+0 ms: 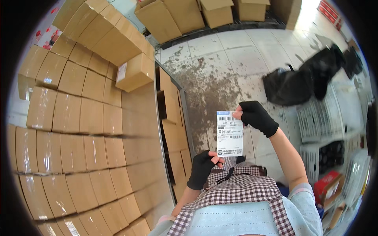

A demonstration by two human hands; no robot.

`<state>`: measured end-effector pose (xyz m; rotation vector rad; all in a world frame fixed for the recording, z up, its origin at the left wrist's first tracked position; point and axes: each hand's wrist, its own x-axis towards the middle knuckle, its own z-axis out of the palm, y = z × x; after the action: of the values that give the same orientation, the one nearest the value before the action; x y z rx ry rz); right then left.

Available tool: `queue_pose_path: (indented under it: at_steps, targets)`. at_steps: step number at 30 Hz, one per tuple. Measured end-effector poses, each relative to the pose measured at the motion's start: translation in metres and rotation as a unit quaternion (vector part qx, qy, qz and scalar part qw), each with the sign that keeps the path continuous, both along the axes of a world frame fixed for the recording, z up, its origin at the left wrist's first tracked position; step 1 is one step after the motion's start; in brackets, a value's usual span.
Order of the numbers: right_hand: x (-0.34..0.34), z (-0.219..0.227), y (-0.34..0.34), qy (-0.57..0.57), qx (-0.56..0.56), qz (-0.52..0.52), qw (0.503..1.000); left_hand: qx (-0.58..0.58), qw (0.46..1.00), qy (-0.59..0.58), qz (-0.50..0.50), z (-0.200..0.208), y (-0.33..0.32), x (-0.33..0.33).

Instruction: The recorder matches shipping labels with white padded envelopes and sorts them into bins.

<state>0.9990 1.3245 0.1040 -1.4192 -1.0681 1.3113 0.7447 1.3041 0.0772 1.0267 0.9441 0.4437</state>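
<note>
A white shipping label [230,135] with a blue top strip, barcodes and print is held upright in front of me. My right hand [258,118], in a black fingerless glove, pinches its upper right corner. At the lower left corner my left hand [204,167], gloved the same way, has its fingertips pinched on the label's edge. To my left a metal table [141,110] bears rows of brown taped cartons [67,151]. One carton with a white label, a labelled box [136,72], sits at the table's far edge, turned askew to the rows.
Flattened or open cartons [173,133] fill the shelf under the table. More open boxes [216,13] stand on a dark pallet ahead. A black bag [299,84] lies at the right over white plastic crates [319,116]. The tiled floor [212,86] is stained dark.
</note>
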Motion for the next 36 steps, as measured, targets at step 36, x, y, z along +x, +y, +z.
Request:
queue_pose_path:
  at_steps: [36]
  targets:
    - [0.063,-0.023,0.944,0.084,0.009,0.387,0.918,0.157,0.906,-0.073,0.386,-0.016,0.767,0.161]
